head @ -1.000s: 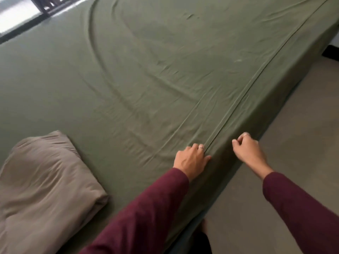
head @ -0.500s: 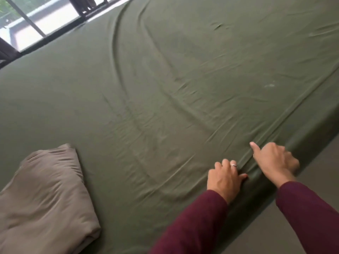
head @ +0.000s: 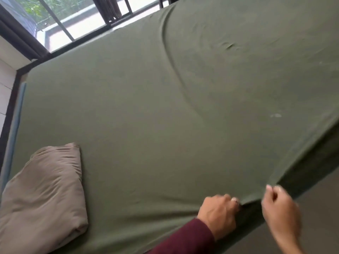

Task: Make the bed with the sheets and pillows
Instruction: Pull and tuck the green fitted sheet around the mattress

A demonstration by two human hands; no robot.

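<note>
Both hands have shifted along the mattress edge and the sheet's diagonal creases have mostly pulled flat.

Smoothing and tucking the green fitted sheet (head: pixel 165 110) along the near side looks like the step in hand. The left hand (head: pixel 219 215), in a maroon sleeve (head: pixel 183 239), is clenched on a bunch of fabric at the edge; the right hand (head: pixel 280 211) is curled just beside it, blurred, so I cannot tell whether it grips cloth. Next probably comes drawing the slack down over the side. A taupe pillow (head: pixel 44 195) lies on the sheet, well left of the fingers.
</note>
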